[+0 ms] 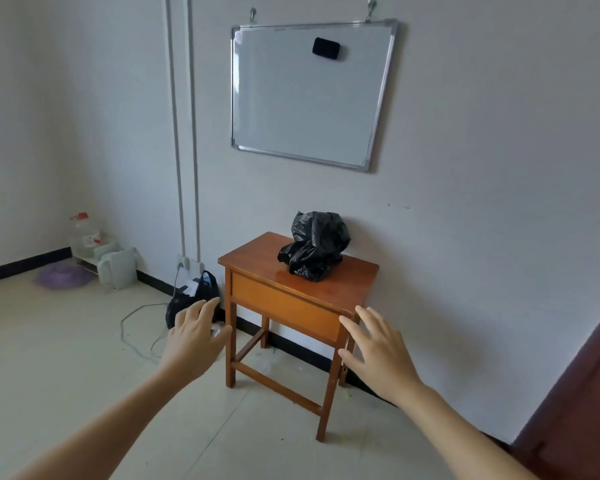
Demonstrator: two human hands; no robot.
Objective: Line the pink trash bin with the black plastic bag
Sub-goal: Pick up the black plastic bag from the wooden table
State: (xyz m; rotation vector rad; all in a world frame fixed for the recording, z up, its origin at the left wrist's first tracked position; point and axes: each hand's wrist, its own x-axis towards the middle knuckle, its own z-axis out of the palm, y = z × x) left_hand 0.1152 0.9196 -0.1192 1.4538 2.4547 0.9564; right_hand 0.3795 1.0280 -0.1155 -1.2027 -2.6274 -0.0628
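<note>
A crumpled black plastic bag (314, 245) sits in a heap on top of a small wooden table (354, 282) against the wall. No pink trash bin shows anywhere in view. My left hand (194, 337) is stretched forward in the air, left of the table's front corner, fingers spread and holding nothing. On the other side, my right hand (378, 351) hovers in front of the table's right front leg, also spread and empty. Both hands are well short of the bag.
A filled black bag (191, 299) sits on the floor left of the table, beside a wall socket and a loose cable (132, 327). A whiteboard (309, 91) hangs above. A water jug (84, 233), white kettle (116, 268) and purple basin (63, 275) occupy the left corner. A brown door (579, 410) is at right.
</note>
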